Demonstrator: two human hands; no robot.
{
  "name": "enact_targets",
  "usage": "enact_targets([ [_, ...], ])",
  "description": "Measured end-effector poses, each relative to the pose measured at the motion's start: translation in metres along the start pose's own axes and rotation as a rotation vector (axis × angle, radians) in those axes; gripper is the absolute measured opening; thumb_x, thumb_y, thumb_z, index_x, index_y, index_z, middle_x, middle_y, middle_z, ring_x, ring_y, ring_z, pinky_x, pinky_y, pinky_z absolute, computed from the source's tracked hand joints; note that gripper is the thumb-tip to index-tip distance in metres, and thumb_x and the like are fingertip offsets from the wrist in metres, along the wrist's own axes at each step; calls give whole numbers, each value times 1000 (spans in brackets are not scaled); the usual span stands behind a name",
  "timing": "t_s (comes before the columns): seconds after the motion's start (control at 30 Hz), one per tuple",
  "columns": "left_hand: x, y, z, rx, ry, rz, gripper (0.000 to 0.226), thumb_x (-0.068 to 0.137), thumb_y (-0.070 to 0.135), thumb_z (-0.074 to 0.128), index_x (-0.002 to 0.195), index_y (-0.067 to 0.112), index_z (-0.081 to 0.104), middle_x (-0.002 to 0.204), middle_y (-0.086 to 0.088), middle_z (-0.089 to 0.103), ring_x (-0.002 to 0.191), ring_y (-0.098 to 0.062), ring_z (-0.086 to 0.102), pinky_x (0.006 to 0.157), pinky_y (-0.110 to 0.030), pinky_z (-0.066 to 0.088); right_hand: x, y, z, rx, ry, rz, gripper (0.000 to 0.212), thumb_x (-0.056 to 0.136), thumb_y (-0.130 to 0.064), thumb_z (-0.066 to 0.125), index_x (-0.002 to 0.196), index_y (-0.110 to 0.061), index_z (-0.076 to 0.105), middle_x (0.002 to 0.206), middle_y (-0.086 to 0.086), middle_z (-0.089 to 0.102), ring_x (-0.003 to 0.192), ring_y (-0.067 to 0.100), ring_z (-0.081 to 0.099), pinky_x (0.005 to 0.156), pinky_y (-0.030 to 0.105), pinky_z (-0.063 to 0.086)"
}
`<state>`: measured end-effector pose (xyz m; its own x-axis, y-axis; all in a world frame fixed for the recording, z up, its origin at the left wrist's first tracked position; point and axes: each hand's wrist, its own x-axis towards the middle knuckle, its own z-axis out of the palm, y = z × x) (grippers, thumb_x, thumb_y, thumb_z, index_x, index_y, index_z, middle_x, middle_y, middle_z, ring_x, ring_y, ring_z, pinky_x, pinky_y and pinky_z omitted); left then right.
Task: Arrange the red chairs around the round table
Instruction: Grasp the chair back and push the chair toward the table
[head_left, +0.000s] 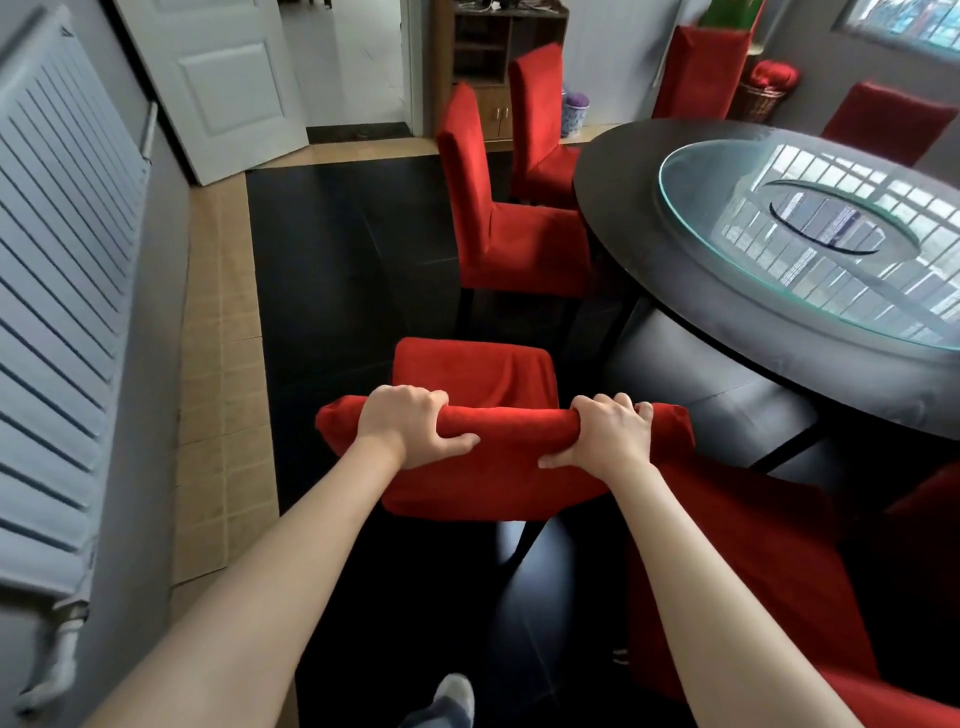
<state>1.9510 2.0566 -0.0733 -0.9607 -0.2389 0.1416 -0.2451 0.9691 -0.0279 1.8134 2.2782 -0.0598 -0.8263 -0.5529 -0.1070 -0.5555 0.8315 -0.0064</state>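
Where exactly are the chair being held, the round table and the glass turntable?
held chair (498, 426): head view, top edge of its backrest.
round table (618, 171): head view, bare dark rim at left.
glass turntable (691, 208): head view, left part of the glass.

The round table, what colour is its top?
Black, with a clear glass turntable on the round table; the head view shows it.

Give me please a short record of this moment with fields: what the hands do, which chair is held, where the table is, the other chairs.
left hand: left hand grips the top of the backrest
right hand: right hand grips the same top edge, further right
held chair: held chair, red cover, beside the table, not tucked under it
table: round table, dark, right of the held chair
table top: glass turntable
other chairs: near chair and far chair at the table's left edge
left wall: radiator
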Motion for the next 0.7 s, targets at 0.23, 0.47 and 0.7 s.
enact_targets([
  [0.23,61,-6,8,-43,8,-16,75,64,87,18,76,24,57,68,10,59,64,-13,59,59,-29,44,60,13,-7,3,1,10,81,45,-81,71,105,-28,58,111,-3,61,114,23,48,106,48,29],
  [0.47,108,-26,16,-41,33,4,76,63,87,18,76,24,58,68,10,60,62,-13,57,56,-28,34,107,10,-13,12,-7,31,82,46,-82,71,106,-27,58,111,-2,60,116,24,47,107,49,26],
  [0.7,132,-52,24,-58,46,33,78,64,87,19,81,24,62,69,11,61,62,-12,58,57,-28,41,130,-7,-14,22,-6,73,82,46,-80,72,107,-26,59,111,-1,60,116,24,47,107,49,25],
])
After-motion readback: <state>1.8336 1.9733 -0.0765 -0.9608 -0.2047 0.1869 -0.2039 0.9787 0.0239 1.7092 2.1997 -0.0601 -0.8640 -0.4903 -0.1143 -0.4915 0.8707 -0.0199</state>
